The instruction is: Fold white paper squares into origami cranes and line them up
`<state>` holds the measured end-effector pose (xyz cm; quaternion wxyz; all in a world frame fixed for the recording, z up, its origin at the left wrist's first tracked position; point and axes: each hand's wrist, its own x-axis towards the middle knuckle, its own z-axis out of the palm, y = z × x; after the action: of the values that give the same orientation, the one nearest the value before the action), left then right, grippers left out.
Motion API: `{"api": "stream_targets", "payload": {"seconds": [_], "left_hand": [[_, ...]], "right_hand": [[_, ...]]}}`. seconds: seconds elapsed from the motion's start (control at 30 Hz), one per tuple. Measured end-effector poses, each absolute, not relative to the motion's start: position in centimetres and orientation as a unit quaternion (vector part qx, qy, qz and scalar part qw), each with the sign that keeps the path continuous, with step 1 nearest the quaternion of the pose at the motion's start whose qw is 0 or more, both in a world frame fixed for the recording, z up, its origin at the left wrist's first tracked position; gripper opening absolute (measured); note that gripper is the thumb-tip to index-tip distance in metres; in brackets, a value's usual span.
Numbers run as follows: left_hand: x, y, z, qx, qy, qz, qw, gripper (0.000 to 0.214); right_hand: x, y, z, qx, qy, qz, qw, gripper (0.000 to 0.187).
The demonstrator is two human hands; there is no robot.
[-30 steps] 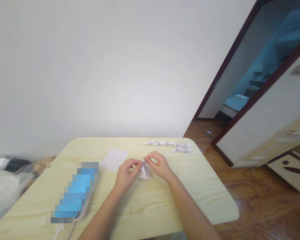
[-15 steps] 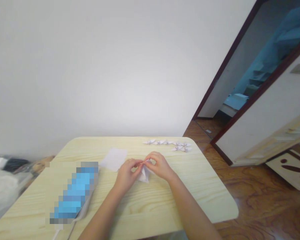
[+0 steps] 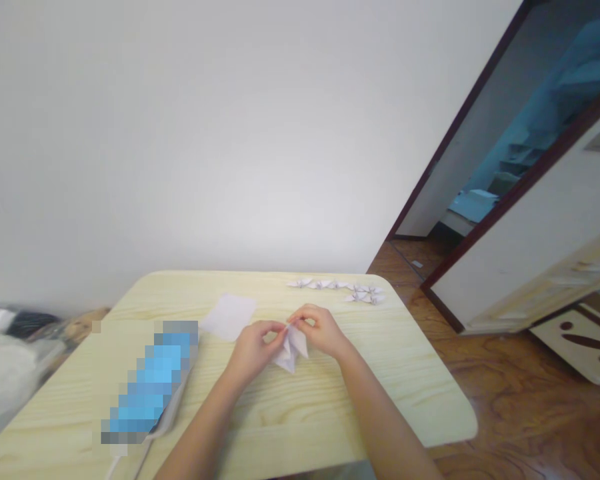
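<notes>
A piece of folded white paper (image 3: 292, 349) hangs between my two hands, its pointed flaps facing down toward me. My left hand (image 3: 256, 348) pinches its upper left part between thumb and fingers. On the other side, my right hand (image 3: 321, 331) pinches the top tip, fingers closed. Behind and to the left of the left hand lies a flat white paper square (image 3: 229, 317). Along the far right of the table sit several small folded paper figures (image 3: 336, 285), set in a row with a few grouped at its right end.
A blurred-out device with a blue screen (image 3: 150, 383) lies at the left of the wooden table (image 3: 410, 400), a cable running from its near end. A white wall (image 3: 260, 147) rises behind the table. At right are a doorway and a cabinet (image 3: 575, 343).
The folded paper has opened out, with its flaps now spread wider below my fingers. Both hands stay nearly in place, and the view has shifted slightly.
</notes>
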<state>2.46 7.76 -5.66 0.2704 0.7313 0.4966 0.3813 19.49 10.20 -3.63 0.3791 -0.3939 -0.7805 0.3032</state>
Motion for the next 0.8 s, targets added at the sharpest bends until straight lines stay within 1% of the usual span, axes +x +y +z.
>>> {"api": "stream_targets", "payload": {"seconds": [0.17,0.3,0.37,0.5,0.6,0.67,0.73,0.8], "left_hand": [[2.5,7.6,-5.3,0.736,0.462,0.409,0.278,0.022],[2.6,7.6,-5.8,0.786,0.391,0.42,0.229,0.02],[2.6,7.8,-6.1,0.794,0.387,0.426,0.193,0.016],[2.5,8.0,-6.4,0.777,0.427,0.45,0.108,0.013],[2.5,8.0,-6.2,0.778,0.439,0.443,0.069,0.012],[2.5,7.9,-6.2,0.777,0.449,0.436,0.058,0.012],[2.6,7.9,-6.3,0.77,0.465,0.434,0.059,0.012],[2.6,7.9,-6.4,0.761,0.475,0.436,0.074,0.012]], "right_hand": [[19.9,10.5,-3.5,-0.422,-0.732,0.349,0.407,0.011],[20.5,10.7,-3.6,-0.415,-0.731,0.361,0.403,0.012],[20.7,10.7,-3.5,-0.413,-0.741,0.337,0.408,0.012],[20.5,10.2,-2.7,-0.419,-0.752,0.239,0.449,0.016],[20.0,9.5,-2.0,-0.409,-0.792,0.197,0.409,0.017],[19.7,9.2,-1.9,-0.416,-0.804,0.174,0.386,0.013],[19.6,9.1,-2.0,-0.422,-0.807,0.165,0.378,0.009],[19.5,9.2,-2.1,-0.424,-0.807,0.165,0.377,0.009]]}}
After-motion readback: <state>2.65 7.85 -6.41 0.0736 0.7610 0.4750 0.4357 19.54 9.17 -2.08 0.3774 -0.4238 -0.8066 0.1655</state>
